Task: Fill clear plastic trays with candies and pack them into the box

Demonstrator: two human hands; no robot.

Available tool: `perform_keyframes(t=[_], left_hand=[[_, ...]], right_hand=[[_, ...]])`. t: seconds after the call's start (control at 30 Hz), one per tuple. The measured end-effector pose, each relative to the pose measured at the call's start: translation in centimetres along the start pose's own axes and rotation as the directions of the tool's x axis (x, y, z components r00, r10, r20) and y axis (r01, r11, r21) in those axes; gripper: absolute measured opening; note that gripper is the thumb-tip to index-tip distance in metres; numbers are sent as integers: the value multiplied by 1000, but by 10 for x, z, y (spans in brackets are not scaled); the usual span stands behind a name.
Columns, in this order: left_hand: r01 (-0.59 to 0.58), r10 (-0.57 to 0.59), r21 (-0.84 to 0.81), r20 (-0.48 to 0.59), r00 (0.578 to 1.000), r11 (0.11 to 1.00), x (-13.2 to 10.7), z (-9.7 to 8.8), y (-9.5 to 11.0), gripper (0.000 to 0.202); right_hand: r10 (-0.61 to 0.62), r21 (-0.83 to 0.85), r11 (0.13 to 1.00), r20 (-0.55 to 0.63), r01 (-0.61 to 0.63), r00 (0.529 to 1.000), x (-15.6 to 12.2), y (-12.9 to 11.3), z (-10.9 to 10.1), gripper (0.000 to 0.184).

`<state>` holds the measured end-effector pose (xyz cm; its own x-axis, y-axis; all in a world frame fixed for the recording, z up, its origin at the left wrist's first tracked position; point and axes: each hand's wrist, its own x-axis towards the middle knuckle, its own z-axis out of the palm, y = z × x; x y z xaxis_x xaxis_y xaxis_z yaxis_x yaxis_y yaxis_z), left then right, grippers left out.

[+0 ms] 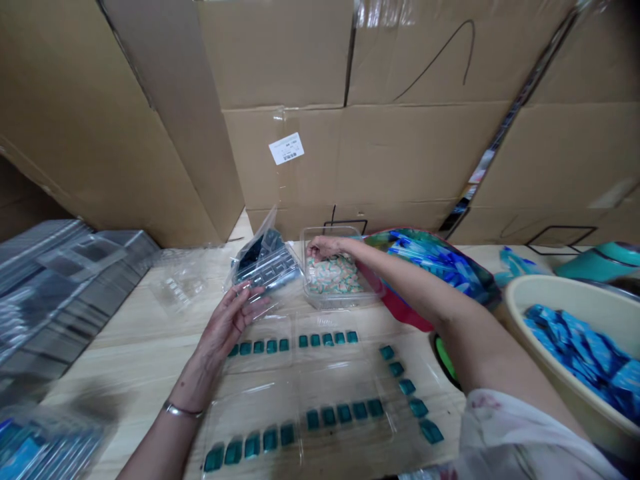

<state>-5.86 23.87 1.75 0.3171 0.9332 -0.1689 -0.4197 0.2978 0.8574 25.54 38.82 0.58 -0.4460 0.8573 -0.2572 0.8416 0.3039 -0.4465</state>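
We had our left hand (237,313) near the middle of the frame, left of centre, its fingers loosely bent and partly spread at the lower edge of a clear molded tray (274,270). The fingers met the plastic there, but we could not tell whether they gripped it. That tray lay tilted beside a clear plastic bag (257,240) with dark contents.

Our right hand (325,247) reached into a clear plastic container (320,301) at the centre of the frame, fingers curled down at the small pale, coral and green pieces (337,277) inside; we could not tell whether it had hold of any.

Below, in the lower middle, we saw clear plastic trays (260,390) flat on the wooden table (130,320). Teal blocks (344,413) stood on them in four rows of five, two rows above and two below, with five more in a slanting line to the right.

At the right edge we had a cream tub (520,313) of blue packets (585,347), and nearer the centre a red-edged bag (407,310) with blue packets in it. Stacked clear trays (115,267) filled the left edge, and cardboard boxes (400,153) stood across the top.
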Motion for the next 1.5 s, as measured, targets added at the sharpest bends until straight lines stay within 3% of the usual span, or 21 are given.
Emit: perform_keyframes(t=[0.17,0.33,0.7,0.87,0.93,1.0,1.07,1.13,1.23,1.37,1.5], left_hand=[[12,-12,26,-16,1000,1000,1,0,1,30],[6,-6,18,-12,1000,1000,1,-1,-1,30],[2,-3,4,3,1000,1000,-1,1,0,27],[-10,10,-10,29,1000,1000,-7,4,0,27],[-17,17,-13,45,999,1000,-10,7,-1,28],[-20,21,-15,70,997,1000,-13,12,-2,28],[-4,6,-17,104,995,1000,-15,18,-4,28],[25,-24,-8,144,989,1000,-18,26,-6,28],[35,-40,32,212,976,999,-24,38,-7,28],[25,-49,88,279,959,996,-32,48,-7,28],[38,-71,109,313,947,993,-36,51,-10,26]], right_hand=[[-60,-51,997,63,63,996,14,4,-1,24],[-91,-95,991,81,99,992,10,6,0,24],[-107,-121,988,-78,97,991,-31,-20,12,28],[-59,-41,998,-291,49,955,-57,-37,-5,22],[-57,109,989,-372,104,927,-75,-53,-14,27],[-50,349,914,-415,210,908,-94,-77,-19,34],[-80,494,830,-354,259,932,-112,-108,-17,36],[-168,491,832,-223,259,960,-125,-140,-10,33],[-270,416,863,-99,286,958,-131,-174,4,25],[-342,218,916,-16,337,940,-131,-192,11,12],[-508,57,861,58,505,859,-136,-199,14,17]])
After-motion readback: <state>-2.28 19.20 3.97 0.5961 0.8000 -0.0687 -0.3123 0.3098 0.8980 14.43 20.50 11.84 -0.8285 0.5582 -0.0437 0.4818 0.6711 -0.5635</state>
